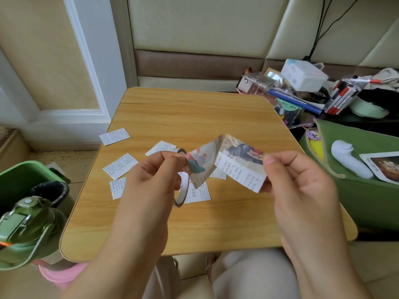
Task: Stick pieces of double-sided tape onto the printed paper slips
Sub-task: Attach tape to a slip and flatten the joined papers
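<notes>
Above the wooden table I hold up a folded printed slip with pictures and text. My left hand pinches its left end, and the roll of double-sided tape hangs on that hand's fingers. At the slip's right end, my right hand pinches the paper between thumb and fingers. Several white printed slips lie scattered on the table under and to the left of my hands, one near the left edge.
A green bin with a black liner and a green bottle stand at the left of the table. At the right lies a green pouch with a white object and a photo. Cluttered boxes and pens sit at the back right.
</notes>
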